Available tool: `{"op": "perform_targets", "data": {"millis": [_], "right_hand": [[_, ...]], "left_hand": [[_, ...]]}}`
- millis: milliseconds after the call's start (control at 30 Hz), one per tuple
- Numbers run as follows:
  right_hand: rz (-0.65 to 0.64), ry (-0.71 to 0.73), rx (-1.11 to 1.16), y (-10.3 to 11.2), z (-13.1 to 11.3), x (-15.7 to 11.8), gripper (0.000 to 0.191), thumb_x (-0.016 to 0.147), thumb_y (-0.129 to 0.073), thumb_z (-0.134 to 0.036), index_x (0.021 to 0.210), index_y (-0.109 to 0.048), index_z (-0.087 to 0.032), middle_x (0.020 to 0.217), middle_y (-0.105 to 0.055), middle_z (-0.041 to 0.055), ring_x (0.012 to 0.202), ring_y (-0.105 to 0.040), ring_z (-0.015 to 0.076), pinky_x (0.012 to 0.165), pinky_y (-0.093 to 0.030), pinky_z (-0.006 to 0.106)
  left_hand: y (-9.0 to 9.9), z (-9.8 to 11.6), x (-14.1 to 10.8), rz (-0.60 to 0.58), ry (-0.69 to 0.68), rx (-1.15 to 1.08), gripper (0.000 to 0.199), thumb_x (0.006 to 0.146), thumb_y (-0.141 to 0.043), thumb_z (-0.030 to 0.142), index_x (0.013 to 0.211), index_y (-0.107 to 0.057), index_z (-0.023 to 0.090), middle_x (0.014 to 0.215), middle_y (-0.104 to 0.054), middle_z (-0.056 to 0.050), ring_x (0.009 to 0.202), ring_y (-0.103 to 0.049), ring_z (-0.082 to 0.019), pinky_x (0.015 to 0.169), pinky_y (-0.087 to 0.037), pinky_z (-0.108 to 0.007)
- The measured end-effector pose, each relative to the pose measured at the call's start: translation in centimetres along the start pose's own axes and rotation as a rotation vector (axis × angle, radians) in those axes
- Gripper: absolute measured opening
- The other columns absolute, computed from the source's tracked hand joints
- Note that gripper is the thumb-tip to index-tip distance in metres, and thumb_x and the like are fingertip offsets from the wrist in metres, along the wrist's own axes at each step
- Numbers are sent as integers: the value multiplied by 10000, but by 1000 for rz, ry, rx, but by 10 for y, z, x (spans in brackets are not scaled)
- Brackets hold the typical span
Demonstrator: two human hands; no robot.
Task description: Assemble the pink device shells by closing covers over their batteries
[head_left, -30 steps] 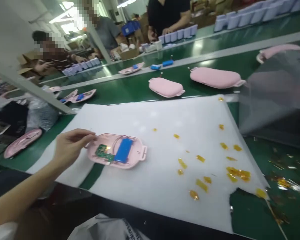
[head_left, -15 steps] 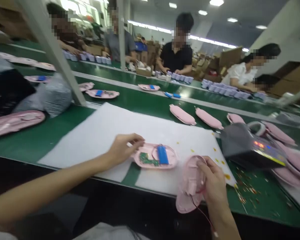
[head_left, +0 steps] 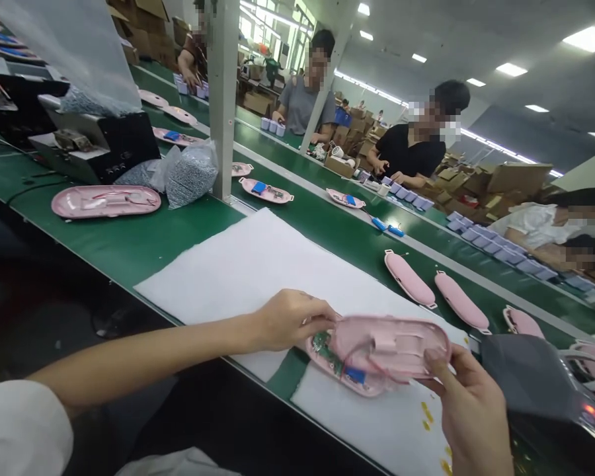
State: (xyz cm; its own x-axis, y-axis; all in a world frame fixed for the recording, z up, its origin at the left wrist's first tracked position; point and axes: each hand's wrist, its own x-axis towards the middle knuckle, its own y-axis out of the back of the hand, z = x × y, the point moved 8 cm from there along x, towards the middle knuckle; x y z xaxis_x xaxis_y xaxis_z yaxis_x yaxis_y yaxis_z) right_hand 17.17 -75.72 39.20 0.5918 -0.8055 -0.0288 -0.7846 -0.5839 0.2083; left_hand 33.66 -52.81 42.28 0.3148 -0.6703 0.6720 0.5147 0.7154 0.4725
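Observation:
My right hand (head_left: 471,393) grips the right end of a pink plastic shell half (head_left: 414,337), its hollow inside facing me and a thin red wire running along it. This half hovers over a second pink shell half (head_left: 369,387) on the white sheet, hiding part of it. Inside the lower half are a green circuit board (head_left: 324,347) and a blue battery (head_left: 356,375). My left hand (head_left: 300,320) has its thumb and fingers pinched at the left end of the shells; exactly which half it grips is partly hidden.
A white sheet (head_left: 248,258) covers part of the green table (head_left: 188,235). A dark device with red digits (head_left: 535,380) stands at right. More pink shells (head_left: 106,201), a bag of small parts (head_left: 193,175) and a metal post (head_left: 223,99) are around. Co-workers sit across the line.
My right hand has lifted its shell half from the sheet's front edge and brought it lengthwise over the one with the battery. My left hand stays at the left end. The view has turned left.

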Motion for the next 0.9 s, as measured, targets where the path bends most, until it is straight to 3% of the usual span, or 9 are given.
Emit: {"op": "perform_targets", "data": {"millis": [67,267,367,467,533,600,700,800,900], "right_hand": [[154,98,64,6,-6,-10,493,612,-851,-455,940,-644,-150,880,-654,44,719,-606,155,546,-549,231],[183,123,289,-42,-1,-46,393,669,-832,-381,897,-599,-162,940,-632,46,796,-604,151,608,-579,254],[228,105,413,-51,8,-54,413,652,-835,-367,924,-592,-173,1029,-626,52,865,-619,172,627,-584,273],[206,71,392,-51,14,-49,412,663,-817,-380,946,-597,-177,1068,-626,57,890,-620,180,656,-572,283],[211,131,278,-46,4,-42,391,700,-785,-383,980,-606,-177,1058,-634,59,926,-621,188,742,-557,311],[204,335,44,-47,-28,-37,403,741,-742,-382,1065,-613,-180,1082,-641,69,1005,-618,214,869,-518,363],[-36,598,-481,-88,-74,-30,340,769,-670,-365,1071,-645,-209,1050,-671,63,987,-621,232,880,-471,379],[-345,530,-851,-130,-75,-15,132,771,-599,-341,754,-621,-212,713,-636,10,682,-559,178,653,-402,302],[-402,439,-865,-139,-73,-5,182,742,-606,-336,645,-526,-204,603,-552,-19,592,-471,143,581,-316,273]], "left_hand": [[0,4,2,24,-29,-1,151,968,-555,239,928,-679,162,774,-698,-14,658,-606,-110,665,-476,-225],[4,-7,2,260,125,-21,151,907,-646,281,838,-729,176,1111,-569,-104,962,-599,-182,817,-544,-307],[0,-29,-2,265,319,-300,133,835,-733,286,883,-685,172,1048,-639,-79,845,-639,-161,720,-556,-271],[-15,-52,-9,173,613,-655,474,748,-806,319,1125,-552,184,836,-677,-30,651,-644,-152,550,-518,-233],[-28,-54,-11,43,706,-800,537,718,-820,320,1142,-530,163,787,-680,-31,631,-652,-166,533,-508,-233],[-34,-52,-10,-32,709,-830,430,709,-815,312,1028,-590,133,779,-683,-46,692,-665,-185,587,-521,-249],[-34,-47,-4,-45,619,-815,323,751,-764,290,993,-637,119,867,-699,-67,817,-669,-193,717,-537,-277],[-31,-44,0,-42,561,-756,312,795,-708,277,1049,-652,105,983,-703,-94,911,-661,-203,794,-538,-292],[-29,-42,2,-71,574,-690,339,783,-712,308,1054,-659,112,985,-709,-87,891,-668,-208,758,-551,-282]]}}
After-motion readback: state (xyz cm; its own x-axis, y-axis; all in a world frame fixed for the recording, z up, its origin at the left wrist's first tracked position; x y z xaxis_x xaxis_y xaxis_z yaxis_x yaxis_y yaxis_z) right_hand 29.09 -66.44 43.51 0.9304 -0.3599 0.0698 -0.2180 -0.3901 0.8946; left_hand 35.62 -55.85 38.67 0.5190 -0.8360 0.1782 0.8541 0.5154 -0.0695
